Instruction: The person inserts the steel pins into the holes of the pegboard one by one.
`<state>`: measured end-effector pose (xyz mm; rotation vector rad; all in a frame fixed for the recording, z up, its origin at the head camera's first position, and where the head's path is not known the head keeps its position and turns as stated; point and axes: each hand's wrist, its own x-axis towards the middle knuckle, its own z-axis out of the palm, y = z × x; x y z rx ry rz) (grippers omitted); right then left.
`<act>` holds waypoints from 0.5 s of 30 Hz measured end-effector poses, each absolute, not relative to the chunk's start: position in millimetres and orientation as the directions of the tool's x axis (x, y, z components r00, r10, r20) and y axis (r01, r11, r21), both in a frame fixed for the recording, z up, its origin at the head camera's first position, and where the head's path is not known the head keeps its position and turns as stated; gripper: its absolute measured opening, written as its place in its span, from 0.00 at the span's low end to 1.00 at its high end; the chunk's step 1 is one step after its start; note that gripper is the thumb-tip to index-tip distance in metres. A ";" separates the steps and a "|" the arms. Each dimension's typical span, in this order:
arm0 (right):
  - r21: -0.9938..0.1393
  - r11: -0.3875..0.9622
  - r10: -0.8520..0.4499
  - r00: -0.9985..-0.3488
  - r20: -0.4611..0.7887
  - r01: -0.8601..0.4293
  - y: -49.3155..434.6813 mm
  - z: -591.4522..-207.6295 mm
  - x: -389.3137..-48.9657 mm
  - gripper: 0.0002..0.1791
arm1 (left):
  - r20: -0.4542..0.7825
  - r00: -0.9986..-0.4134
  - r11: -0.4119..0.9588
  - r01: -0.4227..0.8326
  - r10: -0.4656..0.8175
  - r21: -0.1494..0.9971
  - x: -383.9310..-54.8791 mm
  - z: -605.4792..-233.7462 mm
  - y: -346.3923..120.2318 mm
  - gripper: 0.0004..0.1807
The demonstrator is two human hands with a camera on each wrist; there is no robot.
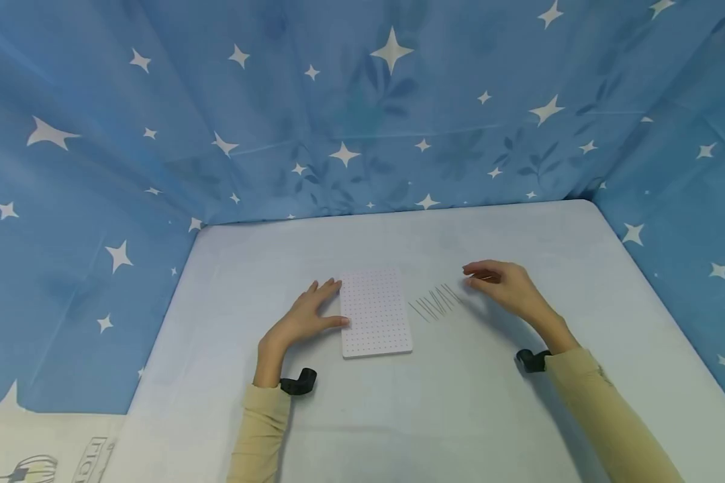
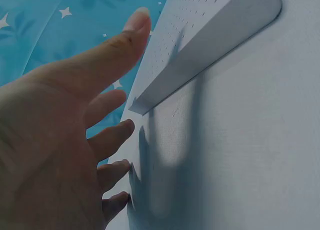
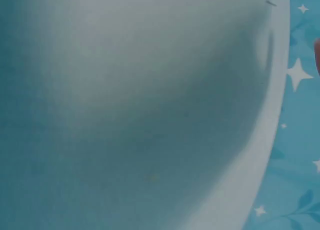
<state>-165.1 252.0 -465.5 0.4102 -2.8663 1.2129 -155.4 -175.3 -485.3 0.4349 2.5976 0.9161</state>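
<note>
A white board [image 1: 376,312] dotted with rows of small holes lies on the table. My left hand [image 1: 305,315] is at its left side, fingers spread and thumb stretched toward its edge. From the left wrist view, the thumb reaches over toward the board's thick side wall [image 2: 187,60] and the other fingers point ahead near the tabletop. Several thin metal sticks [image 1: 436,302] lie loosely side by side to the right of the board. Beyond them, my right hand [image 1: 503,285] hovers with loosely bent fingers and nothing visible in its grasp. Only a sliver of that hand enters the right wrist view.
A white table [image 1: 362,409] carries these things. Blue curtains [image 1: 362,121] with white stars hang behind it and at both sides. Each wrist wears a black camera mount. A printed cloth [image 1: 48,446] shows at the lower left.
</note>
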 end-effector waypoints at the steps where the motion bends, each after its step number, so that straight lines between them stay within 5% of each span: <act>1: -0.715 0.667 -0.234 -0.970 0.067 -0.210 252.6 -466.2 -167.4 0.18 | -0.218 -0.892 0.746 0.174 0.396 0.642 -155.6 -484.8 -174.9 0.50; 15: -0.749 0.662 -0.246 -0.947 -0.206 -0.009 253.1 -472.1 -188.8 0.19 | -0.221 -0.894 0.762 0.177 0.389 0.623 -153.2 -481.5 -168.1 0.48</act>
